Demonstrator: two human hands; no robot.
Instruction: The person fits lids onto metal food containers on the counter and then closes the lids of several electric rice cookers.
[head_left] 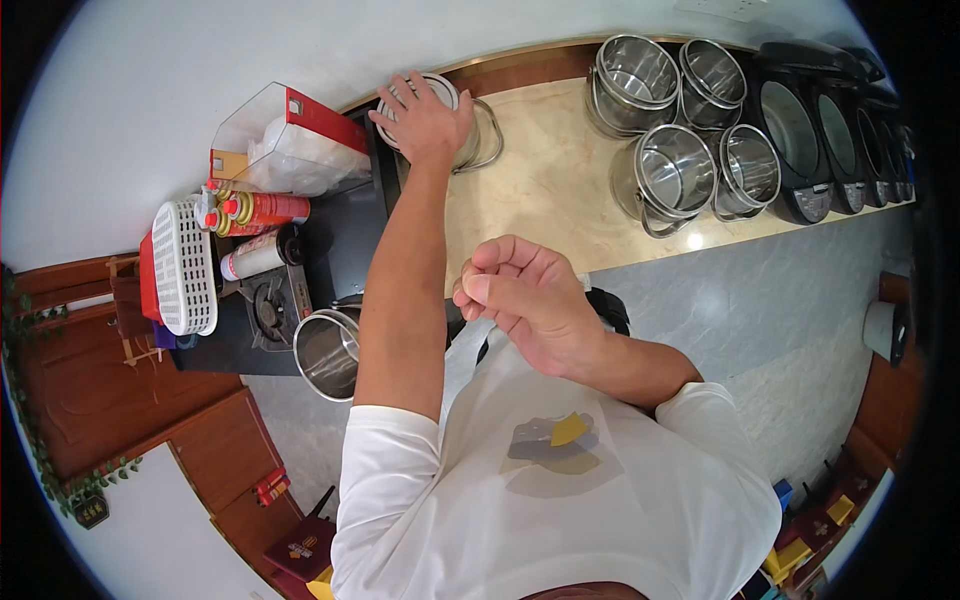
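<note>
My left hand (420,118) is stretched out to the far edge of the counter, fingers spread flat on the round top of a metal pail (468,150). A wire handle (494,138) sticks out on the pail's right side; the hand covers most of the top. My right hand (530,305) hovers in front of my chest with its fingers curled and thumb pressed against them, and nothing shows in it. Below my left forearm stands an open steel pail (328,355), partly hidden by the arm.
Several open steel pails (675,170) stand at the counter's right, beside a row of black cookers (800,130) with raised lids. At left are a gas stove (270,310), red gas canisters (265,208), a white basket (185,265) and a clear bin (262,125) holding plastic bags.
</note>
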